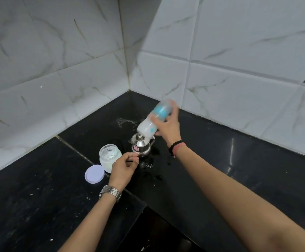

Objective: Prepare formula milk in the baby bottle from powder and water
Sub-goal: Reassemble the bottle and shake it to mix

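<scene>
The right hand [168, 127] has its fingers clamped round the capped bottle [152, 120], tilted and blurred in the air just above the steel kettle [141, 147]. Its contents look milky, so powder and water seem already in and mixing appears under way. The left hand [123, 169] rests on the bench [220, 170], fingers loosely curled; whether they pinch something cannot be told. The powder jar [110, 157] stands open, its lid [94, 174] beside it, not yet replaced.

Right arm extended forward and up; the right hand [167, 124] grips the baby bottle [152, 120], fingers wrapped round its body, bottle tilted and motion-blurred. Left arm reaches forward, lower; the left hand [123, 168] is loosely curled, thumb and fingertips together. Whether it pinches anything cannot be told.
</scene>
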